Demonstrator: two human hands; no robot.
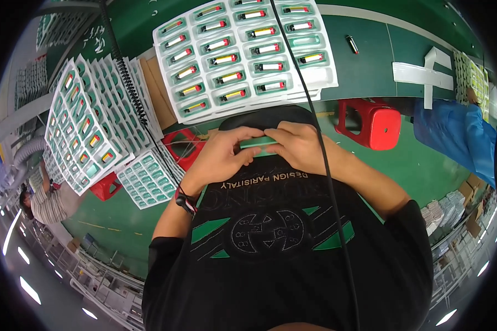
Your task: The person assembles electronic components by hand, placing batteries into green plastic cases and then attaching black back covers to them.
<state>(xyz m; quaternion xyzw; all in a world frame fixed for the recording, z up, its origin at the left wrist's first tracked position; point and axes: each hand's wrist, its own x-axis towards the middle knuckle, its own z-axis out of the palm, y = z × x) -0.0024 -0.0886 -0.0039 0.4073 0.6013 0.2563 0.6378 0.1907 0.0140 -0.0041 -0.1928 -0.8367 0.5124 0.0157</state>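
Note:
In front of my chest, my left hand (223, 153) and my right hand (299, 144) grip a small pale green plastic piece (258, 143) from its two ends. The fingers of each hand are bent around it, fingertips nearly meeting along its upper edge, so much of it is hidden. Just beyond them lies a white tray (247, 101) with rows of oval pockets. Most pockets contain a pale green shell with a small battery-like cylinder (223, 59), red at one end. One green shell (305, 40) has no cylinder. A dark wristband (185, 203) circles my left wrist.
A loose cylinder (352, 44) and white strips (422, 75) lie on the green table (364, 69). Similar trays (88, 127) lean in stacks at left. Red stools (376, 127) stand below. A black cable (309, 99) crosses the view. Co-workers (461, 135) sit at both sides.

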